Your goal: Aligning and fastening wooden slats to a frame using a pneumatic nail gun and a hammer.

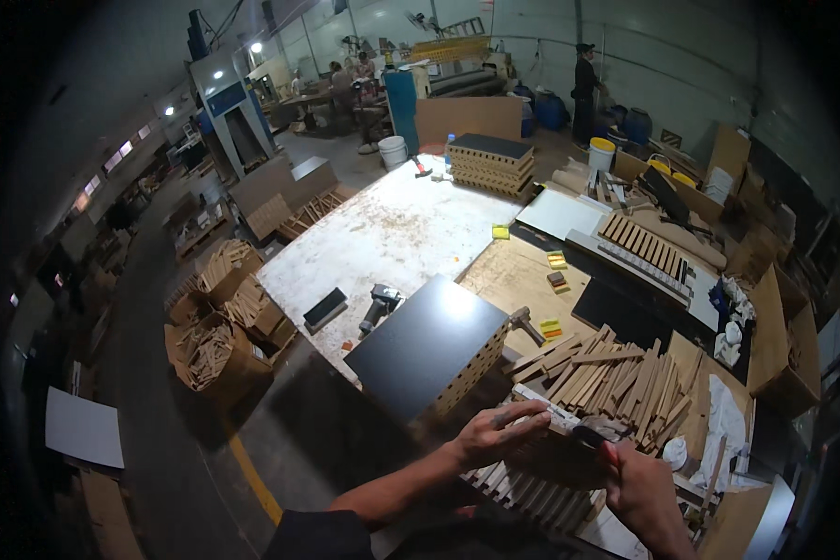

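Observation:
My right hand (646, 490) is closed round the red end of a red-and-black hand tool (588, 437); its exact kind does not show clearly. To the left, my left hand (501, 434) has its fingers stretched out and pressed alongside one another, beside a pale edge below the wood pile. Whether it touches that edge I cannot tell. Just beyond both hands lies a heap of loose wooden strips (616, 373). Under them shows a row of evenly spaced slats (541, 495). A dark-topped stack of panels (429, 341) with notched edges stands beyond my left hand.
A hammer (525, 325) and a power tool (380, 306) lie near the stack. Further off on the white table (364, 224) is another stack of panels (490, 163). Cartons of wood pieces (205, 350) stand at left, an open carton (782, 341) at right. Other people are in the background.

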`<state>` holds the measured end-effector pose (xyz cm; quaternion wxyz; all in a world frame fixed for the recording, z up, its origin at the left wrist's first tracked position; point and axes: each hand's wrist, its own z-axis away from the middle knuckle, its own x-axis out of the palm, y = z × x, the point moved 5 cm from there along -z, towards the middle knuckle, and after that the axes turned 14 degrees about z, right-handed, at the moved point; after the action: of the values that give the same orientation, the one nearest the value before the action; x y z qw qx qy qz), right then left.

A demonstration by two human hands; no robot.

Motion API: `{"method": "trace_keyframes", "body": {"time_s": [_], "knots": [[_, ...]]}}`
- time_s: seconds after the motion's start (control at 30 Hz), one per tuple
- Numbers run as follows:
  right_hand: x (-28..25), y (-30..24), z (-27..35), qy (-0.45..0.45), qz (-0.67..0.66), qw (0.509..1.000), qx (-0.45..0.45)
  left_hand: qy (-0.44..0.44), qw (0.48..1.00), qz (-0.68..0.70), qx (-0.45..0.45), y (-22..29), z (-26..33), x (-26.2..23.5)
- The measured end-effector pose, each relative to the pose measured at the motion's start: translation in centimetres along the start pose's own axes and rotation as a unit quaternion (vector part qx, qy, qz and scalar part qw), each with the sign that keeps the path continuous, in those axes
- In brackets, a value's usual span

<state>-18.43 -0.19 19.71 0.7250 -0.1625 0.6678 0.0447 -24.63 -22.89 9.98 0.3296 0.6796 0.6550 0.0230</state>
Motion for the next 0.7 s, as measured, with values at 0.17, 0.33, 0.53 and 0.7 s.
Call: {"method": "trace_keyframes", "body": {"time_s": [0.17, 0.33, 0.53, 0.7], "knots": [[-0.9, 3.6, 3.2, 0.117, -0.226, 0.954, 0.155, -0.12, 0.985, -0.121, 0.017, 2.0, -2.8, 1.7], [-5.0, 5.5, 6.3, 0.225, -0.134, 0.945, 0.198, -0.275, 0.959, -0.074, -0.002, 4.0, -5.6, 6.2], [-4.4, 8.5, 9.8, 0.171, -0.063, 0.964, 0.192, -0.314, 0.949, -0.021, -0.008, 3.9, -7.1, 11.5], [-3.0, 8.3, 10.8, 0.175, -0.078, 0.957, 0.216, -0.301, 0.953, -0.022, 0.005, 4.0, -7.3, 11.8]]}}
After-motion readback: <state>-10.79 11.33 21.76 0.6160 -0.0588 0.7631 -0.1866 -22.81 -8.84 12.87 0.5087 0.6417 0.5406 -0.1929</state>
